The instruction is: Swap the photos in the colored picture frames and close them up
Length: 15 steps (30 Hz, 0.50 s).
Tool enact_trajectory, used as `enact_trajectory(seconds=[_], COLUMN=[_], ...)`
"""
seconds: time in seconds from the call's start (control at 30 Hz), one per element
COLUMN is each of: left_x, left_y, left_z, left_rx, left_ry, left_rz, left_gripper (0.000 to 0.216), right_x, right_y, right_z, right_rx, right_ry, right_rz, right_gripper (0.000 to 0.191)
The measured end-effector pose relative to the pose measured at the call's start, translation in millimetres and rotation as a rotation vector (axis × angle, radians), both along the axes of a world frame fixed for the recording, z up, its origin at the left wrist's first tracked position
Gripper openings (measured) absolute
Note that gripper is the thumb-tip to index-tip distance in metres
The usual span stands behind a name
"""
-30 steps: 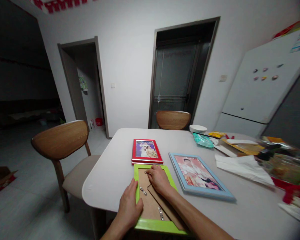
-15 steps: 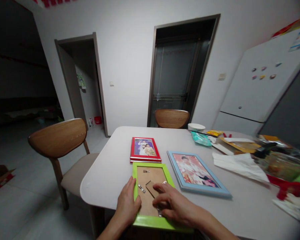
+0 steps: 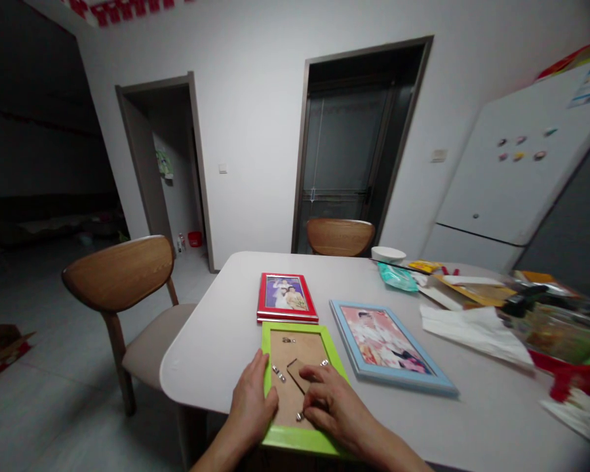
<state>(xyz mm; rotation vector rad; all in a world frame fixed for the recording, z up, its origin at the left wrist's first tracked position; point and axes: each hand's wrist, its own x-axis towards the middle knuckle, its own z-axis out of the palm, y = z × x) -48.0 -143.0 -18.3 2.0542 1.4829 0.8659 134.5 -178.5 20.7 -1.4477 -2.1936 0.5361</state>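
A green picture frame (image 3: pixel 295 438) lies face down at the table's near edge, its brown backing board (image 3: pixel 286 408) showing. My left hand (image 3: pixel 252 398) grips its left side, thumb on top and fingers along the outer edge. With bent fingers drawn together, my right hand (image 3: pixel 338 408) pinches at a small metal clip (image 3: pixel 299 416) near the board's lower end; the fingers partly hide it. Other metal clips (image 3: pixel 278 373) sit at the left, top and right of the board. A thin, dark bent stand (image 3: pixel 295 377) rests mid-board, its lower end near my right fingers.
Beyond the green frame lies a red picture frame (image 3: pixel 261 298) with a photo. To the right is a light blue picture frame (image 3: pixel 403 381). White paper (image 3: pixel 476 331), a teal packet (image 3: pixel 397 278) and a bowl (image 3: pixel 388 254) crowd the table's right side. A wooden chair (image 3: pixel 120 272) stands left.
The lower metal clip has shifted left, and my right fingers have closed in with it. My left hand keeps its hold on the green frame. The view has tilted slightly.
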Motion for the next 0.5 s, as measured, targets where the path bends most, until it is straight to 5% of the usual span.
enact_trajectory(seconds=[0.27, 0.5], left_x=[3.0, 5.5], left_y=[-0.5, -1.3], left_z=[4.6, 14.0], left_rx=[0.003, -0.03], left_ry=[0.042, 0.036], left_rz=[0.022, 0.032], left_gripper=[0.058, 0.057], right_x=[5.7, 4.0], right_y=[4.3, 10.9], right_z=[5.4, 10.5], right_rx=[0.029, 0.005], right_ry=[-0.087, -0.088], right_rz=[-0.18, -0.226], right_gripper=[0.037, 0.037])
